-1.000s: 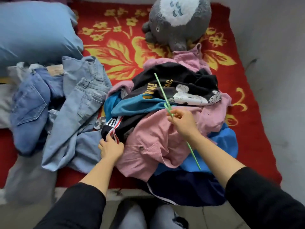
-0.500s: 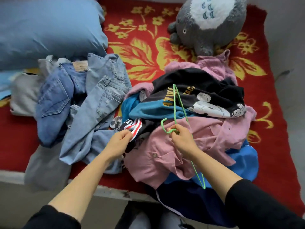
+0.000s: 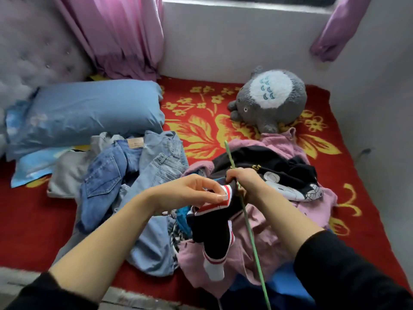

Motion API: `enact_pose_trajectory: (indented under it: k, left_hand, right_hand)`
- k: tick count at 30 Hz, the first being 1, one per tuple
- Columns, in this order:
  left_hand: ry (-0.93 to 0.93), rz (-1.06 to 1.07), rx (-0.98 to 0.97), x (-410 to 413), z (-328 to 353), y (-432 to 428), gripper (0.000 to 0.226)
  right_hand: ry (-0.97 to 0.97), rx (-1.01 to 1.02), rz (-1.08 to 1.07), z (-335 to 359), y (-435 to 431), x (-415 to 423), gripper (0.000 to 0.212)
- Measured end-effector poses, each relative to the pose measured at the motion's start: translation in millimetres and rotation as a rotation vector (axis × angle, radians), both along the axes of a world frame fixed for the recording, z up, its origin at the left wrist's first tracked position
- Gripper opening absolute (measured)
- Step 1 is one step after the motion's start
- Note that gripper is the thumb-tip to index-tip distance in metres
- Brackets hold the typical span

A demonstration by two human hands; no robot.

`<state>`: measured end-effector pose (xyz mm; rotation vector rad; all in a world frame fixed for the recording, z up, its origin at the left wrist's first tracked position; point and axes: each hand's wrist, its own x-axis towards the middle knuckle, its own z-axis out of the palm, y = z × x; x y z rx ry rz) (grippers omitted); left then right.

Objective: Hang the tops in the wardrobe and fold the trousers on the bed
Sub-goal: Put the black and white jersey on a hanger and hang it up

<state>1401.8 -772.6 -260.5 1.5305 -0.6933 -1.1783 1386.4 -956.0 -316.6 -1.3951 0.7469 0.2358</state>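
Pinching the red-and-white striped trim of the black top (image 3: 214,233), the left hand (image 3: 196,193) has it lifted clear, thumb and fingertips (image 3: 218,196) pressed together on that thin edge. All this is on the near side of the plush toy (image 3: 270,99), toward the person. The right hand (image 3: 248,184), just beside the left and straight below the plush toy in view, has its fingers (image 3: 232,175) curled tight round the green hanger (image 3: 250,233). The hanger shows edge-on as one slanting line, so which way its hook faces I cannot tell. The top's collar sits right between the two hands, touching the left fingertips and brushing the hanger wire. Its sleeve dangles lower, over the pink shirt (image 3: 257,247), farther from the plush toy. Here's the danger: that pinch is small, and the body of the top looks tangled with other garments, so a firm pull may slip the trim free. Or it may drag the pink shirt off the bed (image 3: 201,121) edge, on the side farthest from the plush toy. The wire could also snag a neighbouring top instead of the neckline. The jeans (image 3: 156,171), left of the plush toy and nearer the person, lie unfolded.
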Motion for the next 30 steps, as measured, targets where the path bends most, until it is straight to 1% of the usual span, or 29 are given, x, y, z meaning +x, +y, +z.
enact_pose_trajectory:
  k: [1, 3, 4, 5, 6, 7, 8, 9, 10, 11, 12, 13, 14, 15, 16, 17, 18, 20, 22, 25, 27, 30]
  left_hand:
    - [0.044, -0.03, -0.004, 1.7, 6.9, 4.7, 0.009]
    - [0.113, -0.036, 0.002, 6.9, 16.5, 12.4, 0.018]
    - [0.064, -0.003, 0.022, 9.9, 18.4, 13.7, 0.02]
    - [-0.067, 0.075, 0.061, 13.1, 19.1, 12.8, 0.019]
    - [-0.232, 0.194, 0.109, 17.3, 17.1, 10.2, 0.019]
    - [-0.381, 0.318, 0.156, 21.6, 14.7, 6.5, 0.026]
    - [-0.474, 0.396, 0.196, 25.6, 10.6, 2.4, 0.038]
    - [-0.498, 0.402, 0.226, 28.0, 7.3, -2.0, 0.051]
    - [-0.463, 0.359, 0.248, 29.1, 4.2, -8.0, 0.061]
    - [-0.401, 0.296, 0.25, 29.3, 0.2, -15.9, 0.067]
    - [-0.37, 0.246, 0.254, 28.5, -3.6, -25.0, 0.07]
    - [-0.401, 0.228, 0.254, 26.7, -6.3, -34.4, 0.069]
    - [-0.479, 0.244, 0.248, 27.1, -7.0, -42.4, 0.064]
    - [-0.57, 0.286, 0.228, 28.9, -4.4, -49.2, 0.054]
    - [-0.641, 0.336, 0.201, 32.3, 1.4, -53.7, 0.043]
    - [-0.67, 0.376, 0.161, 35.9, 11.7, -55.8, 0.035]
    - [-0.659, 0.406, 0.107, 40.1, 26.4, -55.9, 0.035]
    - [-0.591, 0.484, -0.015, 48.3, 63.9, -53.1, 0.039]
    - [-0.598, 0.582, -0.08, 56.2, 101.9, -51.1, 0.041]
    - [-0.68, 0.707, -0.093, 63.3, 142.2, -56.5, 0.049]
    - [-0.667, 0.742, -0.103, 63.8, 159.4, -63.8, 0.045]
    - [-0.706, 0.764, -0.101, 60.9, 179.2, -75.0, 0.04]
  right_hand:
    - [-0.059, 0.026, -0.031, 15.6, -7.5, 5.3, 0.016]
    - [-0.141, 0.088, -0.053, 51.9, -19.9, 11.8, 0.012]
    - [-0.181, 0.1, -0.046, 69.1, -24.8, 13.8, 0.012]
    - [-0.219, 0.097, -0.029, 84.7, -29.1, 15.0, 0.016]
    - [-0.242, 0.07, -0.02, 99.7, -31.0, 14.2, 0.015]
    - [-0.275, 0.058, 0.001, 112.4, -32.4, 12.0, 0.01]
    - [-0.292, 0.039, 0.009, 120.6, -35.4, 11.9, 0.008]
    - [-0.308, 0.036, 0.024, 128.4, -37.6, 11.0, 0.011]
    - [-0.313, 0.041, 0.031, 134.9, -38.8, 10.3, 0.01]
    - [-0.322, 0.065, 0.045, 141.3, -39.1, 8.6, 0.011]
    - [-0.321, 0.075, 0.06, 146.2, -40.7, 8.0, 0.02]
    - [-0.33, 0.08, 0.073, 152.3, -42.1, 7.1, 0.025]
    - [-0.35, 0.073, 0.072, 159.3, -44.6, 6.1, 0.026]
    - [-0.369, 0.067, 0.073, 165.8, -48.3, 6.1, 0.025]
    - [-0.395, 0.032, 0.06, 174.0, -51.7, 4.8, 0.019]
    - [-0.424, -0.008, 0.029, 182.4, -58.2, 4.2, 0.011]
    - [-0.441, -0.066, -0.029, 188.2, -68.1, 5.7, 0.01]
    - [-0.467, -0.18, -0.112, 197.1, -87.8, 5.7, 0.015]
    - [-0.449, -0.222, -0.114, 198.3, -98.5, 5.1, 0.008]
    - [-0.421, -0.273, -0.032, 186.9, -99.7, 1.1, 0.022]
    - [-0.461, -0.269, 0.082, 177.0, -91.3, -3.2, 0.027]
    - [-0.435, -0.314, 0.215, 163.0, -72.9, -9.5, 0.074]
